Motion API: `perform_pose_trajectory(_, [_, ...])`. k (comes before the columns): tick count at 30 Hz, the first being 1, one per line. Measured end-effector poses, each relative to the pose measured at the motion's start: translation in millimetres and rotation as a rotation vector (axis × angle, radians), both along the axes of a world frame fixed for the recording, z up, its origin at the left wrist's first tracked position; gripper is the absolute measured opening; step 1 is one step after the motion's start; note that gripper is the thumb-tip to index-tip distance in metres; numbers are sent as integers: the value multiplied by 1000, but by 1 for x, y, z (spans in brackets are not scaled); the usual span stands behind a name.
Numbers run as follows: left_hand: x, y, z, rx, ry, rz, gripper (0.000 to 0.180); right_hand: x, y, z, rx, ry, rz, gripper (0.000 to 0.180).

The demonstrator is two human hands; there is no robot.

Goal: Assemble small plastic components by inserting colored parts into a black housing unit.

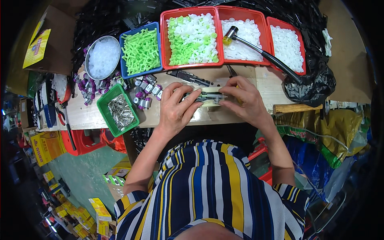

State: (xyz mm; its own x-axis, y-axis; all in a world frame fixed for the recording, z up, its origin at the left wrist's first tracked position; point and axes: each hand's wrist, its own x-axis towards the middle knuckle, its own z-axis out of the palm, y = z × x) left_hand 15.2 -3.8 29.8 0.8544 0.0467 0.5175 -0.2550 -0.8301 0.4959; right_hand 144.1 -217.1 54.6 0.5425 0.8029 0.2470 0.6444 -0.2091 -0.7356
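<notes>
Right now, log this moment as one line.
Left hand: holding long grey-and-black assembly | Right hand: at assembly's right end | Beyond: black-handled hammer across red rectangular trays

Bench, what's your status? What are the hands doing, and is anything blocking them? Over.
Left hand, right hand: both gripping long grey-and-black part, one at each end. Black-handled hammer lies beyond, across red plastic trays, clear of both hands.

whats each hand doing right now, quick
Left hand: closed, fingers holding the left end of the dark part.
Right hand: closed, fingertips pinching its right end.
</notes>
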Motion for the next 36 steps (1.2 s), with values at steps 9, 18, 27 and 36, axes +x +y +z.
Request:
perform_pose_trajectory(9, [2,-1,-4,-20,-4,11,36,1,6,-4,28,52,25,32])
perform_pose_trajectory(18, [2,-2,-4,-38,-1,14,34,4,4,-10,1,142,-38,22])
perform_pose_trajectory(27, [1,-2,-4,-20,0,13,32,4,6,-5,47,-136,25,25])
perform_pose_trajectory(36, [6,-4,0,-14,-24,-3,32,2,6,-7,50,-10,26,25])
